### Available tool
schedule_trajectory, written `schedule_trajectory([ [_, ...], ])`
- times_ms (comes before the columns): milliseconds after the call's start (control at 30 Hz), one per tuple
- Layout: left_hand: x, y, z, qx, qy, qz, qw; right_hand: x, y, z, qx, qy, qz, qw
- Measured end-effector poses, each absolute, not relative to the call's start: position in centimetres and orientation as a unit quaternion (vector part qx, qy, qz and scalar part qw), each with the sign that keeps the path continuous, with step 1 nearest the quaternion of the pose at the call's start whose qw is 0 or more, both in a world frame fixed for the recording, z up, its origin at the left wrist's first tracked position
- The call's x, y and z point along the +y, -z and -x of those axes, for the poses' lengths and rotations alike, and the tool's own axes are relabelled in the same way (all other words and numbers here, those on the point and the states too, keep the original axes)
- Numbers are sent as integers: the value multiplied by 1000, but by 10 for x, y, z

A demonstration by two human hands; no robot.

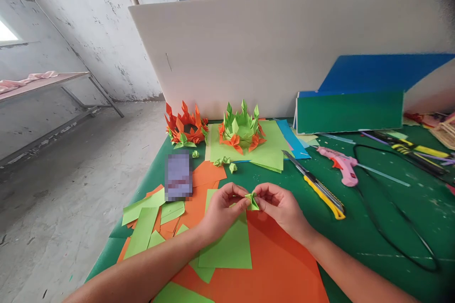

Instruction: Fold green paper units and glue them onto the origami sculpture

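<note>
Between the fingertips of both hands is a small folded green paper piece (252, 202), held above an orange sheet (280, 260). My left hand (227, 203) pinches its left side, thumb and fingers closed. From the right, my right hand (279, 206) pinches the other side. Below my left hand lies a green paper sheet (231, 246). Several small folded green pieces (232, 168) rest just beyond the hands. Farther back stand a green paper crown-like form (241, 128) with orange flowers around its base and an orange one (185, 125) with green pieces.
A yellow utility knife (320, 189) lies to the right, its blade end pointing away. Beyond it is a pink glue gun (339, 163) with a looping black cord (378, 227). A blurred dark rectangle (178, 177) lies at left. A white board (249, 57) stands behind the green table.
</note>
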State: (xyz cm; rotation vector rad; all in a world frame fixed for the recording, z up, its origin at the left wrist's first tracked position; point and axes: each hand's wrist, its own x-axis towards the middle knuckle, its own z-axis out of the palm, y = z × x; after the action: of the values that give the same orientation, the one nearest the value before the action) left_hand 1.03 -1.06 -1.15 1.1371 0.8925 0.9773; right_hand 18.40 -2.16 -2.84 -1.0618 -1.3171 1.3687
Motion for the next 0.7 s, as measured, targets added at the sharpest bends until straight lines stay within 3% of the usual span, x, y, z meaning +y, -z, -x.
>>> schedule_trajectory([
  [200, -11, 10, -9, 427, -420, -540, 591, -21, 30, -185, -522, -581, 438, 445],
  [400, -5, 7, -8, 448, -362, -415, 704, -24, 30, -180, -513, -588, 435, 449],
  [533, -6, 4, -9, 441, -353, -393, 725, -24, 29, -181, -519, -585, 425, 456],
  [700, -13, 2, -10, 434, -372, -504, 647, -21, 31, -185, -475, -655, 390, 440],
])
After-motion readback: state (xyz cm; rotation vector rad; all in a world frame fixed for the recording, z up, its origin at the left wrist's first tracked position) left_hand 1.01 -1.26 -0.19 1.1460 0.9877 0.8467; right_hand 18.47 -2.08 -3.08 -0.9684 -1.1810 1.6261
